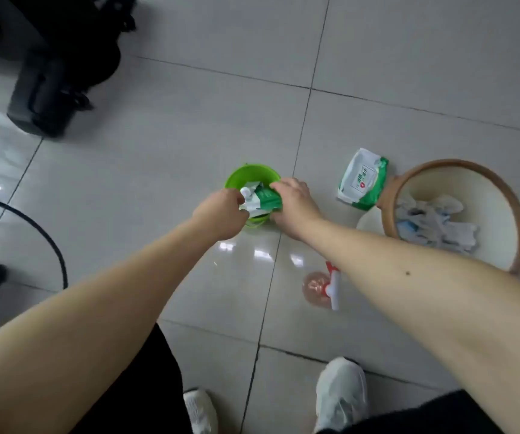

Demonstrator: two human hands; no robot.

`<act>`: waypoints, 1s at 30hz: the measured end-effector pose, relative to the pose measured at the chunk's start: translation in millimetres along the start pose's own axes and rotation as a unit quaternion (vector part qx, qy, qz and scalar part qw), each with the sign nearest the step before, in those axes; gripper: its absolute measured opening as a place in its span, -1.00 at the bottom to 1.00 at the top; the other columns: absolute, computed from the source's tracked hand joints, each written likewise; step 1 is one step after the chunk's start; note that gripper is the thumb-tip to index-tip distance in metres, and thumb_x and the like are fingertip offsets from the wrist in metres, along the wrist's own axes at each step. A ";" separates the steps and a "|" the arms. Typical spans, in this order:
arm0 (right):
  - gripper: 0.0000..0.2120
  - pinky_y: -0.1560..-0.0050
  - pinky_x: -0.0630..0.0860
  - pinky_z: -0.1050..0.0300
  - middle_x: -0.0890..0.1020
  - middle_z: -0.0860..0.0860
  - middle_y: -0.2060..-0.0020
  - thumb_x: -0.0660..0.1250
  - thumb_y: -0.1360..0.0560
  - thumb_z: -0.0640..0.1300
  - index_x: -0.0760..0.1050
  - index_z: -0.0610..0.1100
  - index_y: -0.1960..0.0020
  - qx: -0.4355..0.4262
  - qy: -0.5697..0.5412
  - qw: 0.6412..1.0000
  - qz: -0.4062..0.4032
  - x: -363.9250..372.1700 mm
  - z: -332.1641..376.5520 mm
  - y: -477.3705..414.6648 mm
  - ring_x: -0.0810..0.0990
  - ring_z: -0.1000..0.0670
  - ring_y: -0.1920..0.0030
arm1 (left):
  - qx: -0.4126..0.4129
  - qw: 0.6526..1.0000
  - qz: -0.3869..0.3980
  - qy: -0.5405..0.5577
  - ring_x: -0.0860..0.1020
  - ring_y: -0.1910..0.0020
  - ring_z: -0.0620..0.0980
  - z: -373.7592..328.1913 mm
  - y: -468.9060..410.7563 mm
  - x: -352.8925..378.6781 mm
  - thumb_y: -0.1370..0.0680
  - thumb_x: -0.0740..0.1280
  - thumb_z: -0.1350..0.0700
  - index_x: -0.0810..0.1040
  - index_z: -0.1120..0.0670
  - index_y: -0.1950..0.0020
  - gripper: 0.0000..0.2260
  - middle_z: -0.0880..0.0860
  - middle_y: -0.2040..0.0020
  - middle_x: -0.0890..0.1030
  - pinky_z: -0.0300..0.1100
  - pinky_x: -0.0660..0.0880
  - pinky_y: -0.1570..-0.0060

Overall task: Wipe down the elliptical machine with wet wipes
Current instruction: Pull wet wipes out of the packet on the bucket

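Observation:
A green and white pack of wet wipes point(263, 200) sits in a small green bucket point(251, 178) on the tiled floor. My right hand point(293, 203) grips the pack's right side. My left hand point(222, 214) pinches something white at the pack's left end, where its flap stands up. A second pack of wet wipes point(362, 180) lies flat on the floor to the right. The black base of the elliptical machine point(48, 73) stands at the upper left.
A round tan basin point(517, 211) holding white cloths sits at the right. A pink spray bottle point(318, 288) with a red and white trigger lies on the floor under my right forearm. A black cable point(48, 236) curves at the left. My white shoes point(341, 393) are below.

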State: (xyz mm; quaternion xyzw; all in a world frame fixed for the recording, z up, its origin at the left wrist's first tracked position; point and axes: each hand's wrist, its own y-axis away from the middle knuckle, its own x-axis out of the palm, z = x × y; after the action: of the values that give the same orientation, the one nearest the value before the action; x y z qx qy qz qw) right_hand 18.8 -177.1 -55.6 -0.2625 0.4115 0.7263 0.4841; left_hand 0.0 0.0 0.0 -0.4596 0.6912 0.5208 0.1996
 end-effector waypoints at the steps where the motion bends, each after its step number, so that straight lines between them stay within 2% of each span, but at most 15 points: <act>1: -0.43 -0.44 0.33 -0.02 0.36 -0.12 -0.48 0.43 -0.47 -0.20 0.43 -0.10 -0.47 -0.021 0.031 0.999 0.022 5.6 -1.7 -8.7 0.26 -0.17 -0.47 | 0.001 1.000 -0.004 0.007 0.55 -0.21 0.16 4.8 -6.1 2.5 -0.61 0.31 0.08 0.51 0.10 -0.40 -0.65 0.12 -0.28 0.59 -0.11 0.47 -0.06; 3: -0.49 -0.44 0.35 -0.06 0.38 -0.11 -0.48 0.41 -0.50 -0.19 0.48 -0.07 -0.44 -0.040 0.092 0.993 0.064 13.5 -5.1 -23.6 0.25 -0.19 -0.48 | 0.003 1.000 -0.002 0.007 0.56 -0.18 0.15 13.0 -19.2 5.2 -0.60 0.34 0.08 0.52 0.12 -0.38 -0.65 0.14 -0.25 0.59 -0.14 0.44 -0.03; 7: -0.68 -0.17 0.52 0.01 0.64 -0.11 -0.18 0.29 -0.54 -0.24 0.64 -0.04 -0.23 -0.032 0.131 0.989 0.057 15.3 -7.8 -46.5 0.54 -0.22 -0.24 | 0.013 0.999 -0.015 0.032 0.55 -0.20 0.14 11.9 -29.0 0.2 -0.60 0.32 0.05 0.52 0.12 -0.40 -0.63 0.13 -0.27 0.59 -0.16 0.43 -0.04; 11: -0.72 -0.04 0.54 0.02 0.68 -0.19 -0.04 0.25 -0.55 -0.23 0.69 -0.10 -0.13 -0.029 0.057 0.998 -0.006 -1.7 15.2 -49.5 0.60 -0.25 -0.09 | -0.010 0.993 -0.072 0.097 0.56 -0.15 0.09 21.6 -11.7 -2.6 -0.59 0.33 0.05 0.53 0.08 -0.38 -0.64 0.09 -0.27 0.60 -0.19 0.42 -0.01; 15: -0.79 -0.05 0.54 0.02 0.68 -0.10 0.01 0.29 -0.58 -0.16 0.69 -0.07 -0.08 -0.032 0.018 0.999 -0.028 -12.6 34.7 -41.0 0.59 -0.18 -0.05 | -0.010 0.989 -0.089 0.116 0.55 -0.24 0.11 32.8 -0.6 -9.1 -0.60 0.32 0.05 0.46 0.06 -0.45 -0.58 0.10 -0.36 0.54 -0.12 0.50 -0.14; 18: -0.84 0.10 0.45 0.09 0.66 -0.06 0.14 0.32 -0.60 -0.15 0.69 -0.13 0.00 -0.054 -0.016 0.998 -0.035 -26.4 44.6 -38.5 0.58 -0.14 0.03 | 0.014 0.987 -0.095 0.128 0.49 -0.35 0.10 31.9 -6.8 -14.1 -0.60 0.35 0.04 0.36 0.10 -0.53 -0.49 0.15 -0.42 0.47 -0.16 0.43 -0.11; 22: -0.87 -0.03 0.57 0.06 0.66 0.07 0.21 0.35 -0.61 -0.15 0.69 -0.07 0.00 -0.055 -0.072 0.995 -0.043 -61.5 63.5 -25.7 0.59 0.01 0.18 | 0.005 0.976 -0.060 0.207 0.47 -0.35 0.11 26.1 -3.5 -25.7 -0.56 0.43 0.09 0.20 0.14 -0.59 -0.32 0.13 -0.45 0.42 -0.16 0.40 -0.03; 24: -0.84 -0.05 0.65 -0.05 0.64 0.08 0.24 0.35 -0.61 -0.18 0.66 0.00 0.09 -0.057 -0.099 0.993 -0.039 -84.5 78.4 -15.1 0.58 0.02 0.23 | 0.047 0.954 -0.032 0.294 0.57 -0.23 0.06 23.0 1.6 -31.7 -0.49 0.52 0.14 0.37 0.11 -0.46 -0.41 0.04 -0.28 0.57 -0.12 0.52 -0.06; 26: -0.80 0.01 0.68 -0.14 0.64 0.01 0.23 0.35 -0.63 -0.18 0.62 0.02 0.14 -0.056 -0.124 0.990 -0.026 -105.4 89.6 -7.2 0.60 -0.05 0.26 | 0.100 0.926 -0.013 0.364 0.67 -0.12 0.02 22.4 1.1 -33.5 -0.42 0.57 0.18 0.52 0.09 -0.30 -0.52 0.03 -0.12 0.70 -0.01 0.62 -0.14; 28: -0.84 0.06 0.68 -0.13 0.64 -0.03 0.22 0.35 -0.63 -0.14 0.61 0.00 0.12 -0.051 -0.122 0.991 -0.035 -125.3 96.8 3.0 0.60 -0.07 0.30 | 0.140 0.909 -0.010 0.391 0.71 -0.03 -0.04 20.0 5.6 -41.3 -0.44 0.58 0.18 0.61 0.06 -0.20 -0.63 0.00 -0.04 0.74 -0.02 0.63 -0.13; 30: -0.91 0.20 0.65 -0.03 0.64 -0.04 0.21 0.38 -0.62 -0.13 0.61 -0.02 0.06 -0.039 -0.156 0.984 -0.077 -139.0 97.0 12.8 0.58 -0.03 0.32 | 0.157 0.899 -0.009 0.409 0.72 0.00 -0.04 17.2 11.3 -48.5 -0.46 0.58 0.10 0.66 0.06 -0.15 -0.71 -0.01 -0.01 0.75 -0.03 0.64 -0.12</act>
State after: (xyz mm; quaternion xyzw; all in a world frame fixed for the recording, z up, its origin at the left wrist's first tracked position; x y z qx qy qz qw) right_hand 63.4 -164.6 107.9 -0.1953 0.2805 0.7348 0.5859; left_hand 11.1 36.6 36.2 -0.6011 0.7805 0.1699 -0.0262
